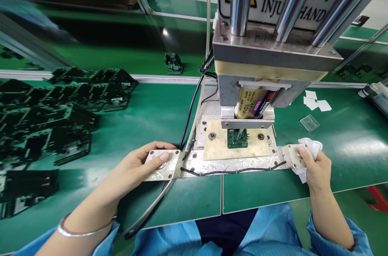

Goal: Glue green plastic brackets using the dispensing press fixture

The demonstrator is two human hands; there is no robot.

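My left hand (142,167) rests on a scuffed metal plate (162,166) with a round push button, its thumb lying close to the button. My right hand (315,171) grips a crumpled white cloth (312,147), and its thumb touches a matching button plate (295,156). Between the hands, a dark green part (238,139) sits in a fixture on a cream plate (236,145). Directly above it hangs a steel press head (273,54) carrying an adhesive cartridge (253,102). The cartridge's lower tip is hidden.
Many dark parts (45,122) lie in rows on the green bench mat (151,114) to the left, with one more (173,63) farther back. White paper squares (315,100) and a clear plastic piece (309,122) lie to the right. A black cable (190,114) runs beside the press.
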